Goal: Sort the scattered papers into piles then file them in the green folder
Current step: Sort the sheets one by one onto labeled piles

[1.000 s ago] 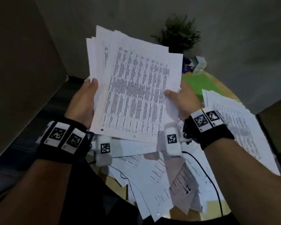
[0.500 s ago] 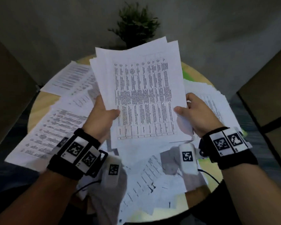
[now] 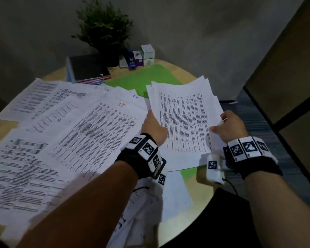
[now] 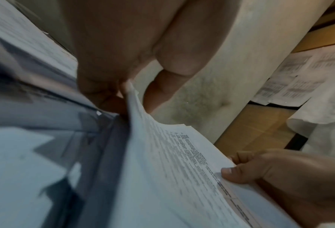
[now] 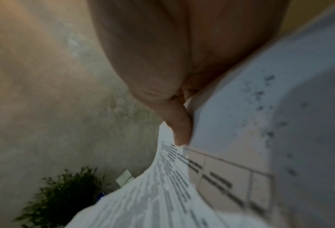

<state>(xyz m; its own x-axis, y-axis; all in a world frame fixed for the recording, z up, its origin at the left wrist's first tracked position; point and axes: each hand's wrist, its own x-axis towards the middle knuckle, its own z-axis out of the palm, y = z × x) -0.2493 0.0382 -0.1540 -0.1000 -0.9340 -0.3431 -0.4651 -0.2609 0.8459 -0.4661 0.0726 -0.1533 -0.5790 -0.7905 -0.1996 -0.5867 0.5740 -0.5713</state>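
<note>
I hold a stack of printed sheets (image 3: pixel 183 120) low over the right side of the round table. My left hand (image 3: pixel 153 127) grips the stack's left edge, its fingers hidden under the paper; in the left wrist view the thumb and fingers pinch that edge of the stack (image 4: pixel 162 162). My right hand (image 3: pixel 227 126) pinches the right edge, thumb on top; its thumb lies on the sheets (image 5: pixel 182 185) in the right wrist view. The green folder (image 3: pixel 141 79) lies open beneath the stack, showing again near the table's front (image 3: pixel 188 173). Scattered papers (image 3: pixel 64 140) cover the table's left half.
A potted plant (image 3: pixel 104 31) stands at the table's far edge, with a dark notebook pile (image 3: pixel 88 68) to its left and small boxes (image 3: pixel 141 56) to its right. More loose sheets (image 3: pixel 150 203) hang over the near edge. A wall panel (image 3: pixel 284 77) rises at right.
Both hands have carried the stack from upright in front of me down and to the right, over the green folder. The head view has swung, so the papers on the left show.
</note>
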